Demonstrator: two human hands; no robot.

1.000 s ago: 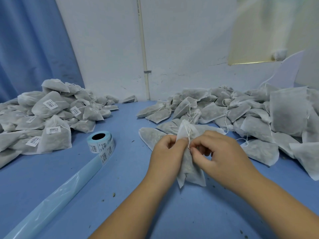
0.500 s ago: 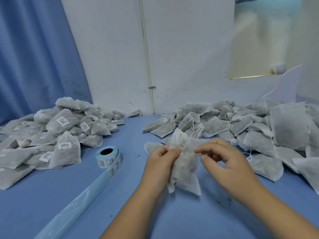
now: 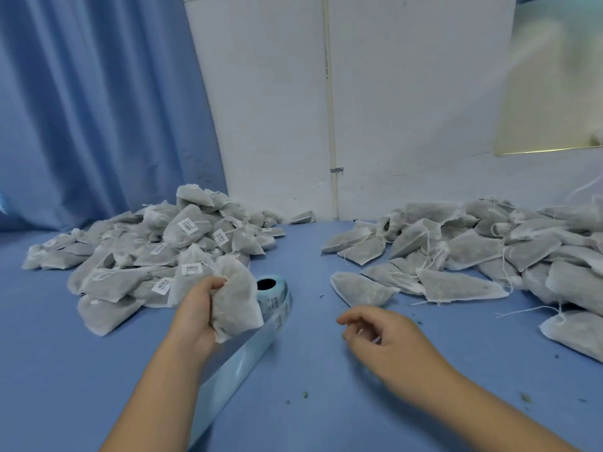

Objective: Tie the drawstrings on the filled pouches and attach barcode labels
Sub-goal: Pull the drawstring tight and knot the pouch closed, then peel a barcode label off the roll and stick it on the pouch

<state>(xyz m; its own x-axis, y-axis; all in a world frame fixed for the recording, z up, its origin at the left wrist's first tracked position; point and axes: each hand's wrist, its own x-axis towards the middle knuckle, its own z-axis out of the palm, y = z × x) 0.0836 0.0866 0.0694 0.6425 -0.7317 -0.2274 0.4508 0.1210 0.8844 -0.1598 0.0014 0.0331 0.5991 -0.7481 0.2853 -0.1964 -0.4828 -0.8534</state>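
pouch [image 3: 235, 298]: grey-white, filled, bulging, top gathered, at 9 o'clock of the label roll [image 3: 273, 290] | left hand [image 3: 197, 313]: fingers curled around its gathered top | right hand [image 3: 386, 342]: at 3 o'clock, loosely curled, holds nothing

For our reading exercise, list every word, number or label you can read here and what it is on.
Barcode labels on the pouches of the left pile: bars and small print, too blurred to read.
Labels on the label roll: too blurred to read.
Nothing else bears text.
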